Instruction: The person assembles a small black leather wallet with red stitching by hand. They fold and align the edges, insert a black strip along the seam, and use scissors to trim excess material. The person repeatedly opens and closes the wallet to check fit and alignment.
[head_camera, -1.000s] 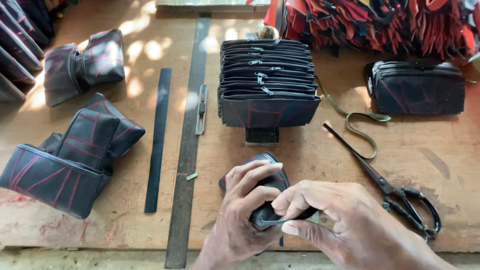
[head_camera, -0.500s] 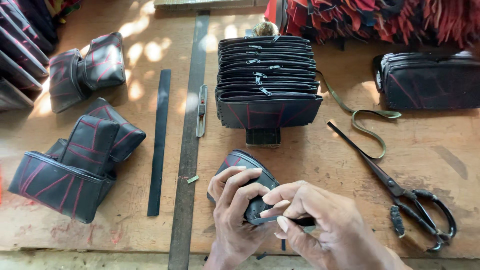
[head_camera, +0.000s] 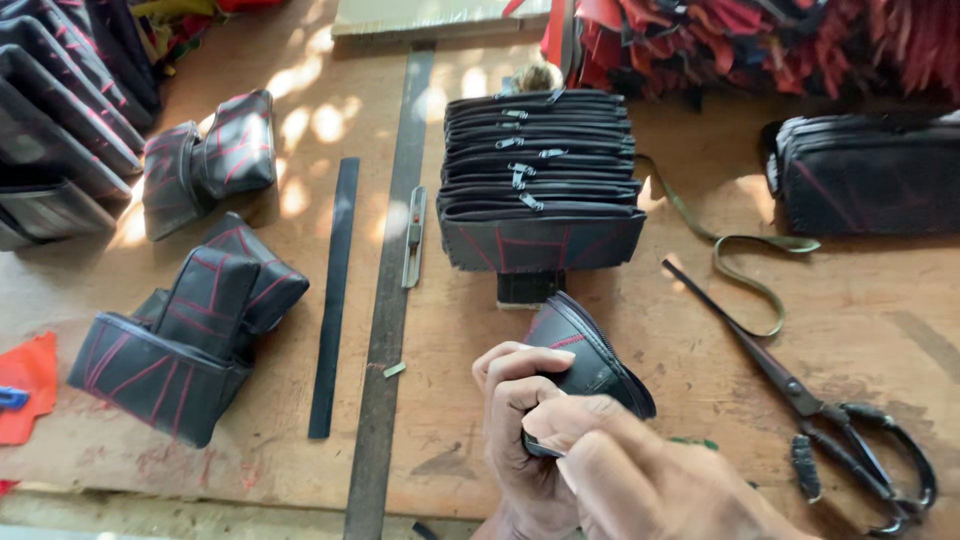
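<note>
Black zip pouch (head_camera: 585, 350) held over the bench (head_camera: 700, 340) front edge, part-formed, zipper edge up. Left hand (head_camera: 520, 420) fingers clenched round its near end; right hand (head_camera: 640, 480) pinches the same end. Finished pouch stack (head_camera: 540, 180) behind, scissors (head_camera: 810, 400) right: many done, this one unfinished.

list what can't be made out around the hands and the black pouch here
Head view:
- Near end of the black pouch: covered by the left hand and right hand.
- Right hand's wrist: cut off by the bottom edge.
- Scissors: handle loops partly cut off at the bottom edge.
</note>
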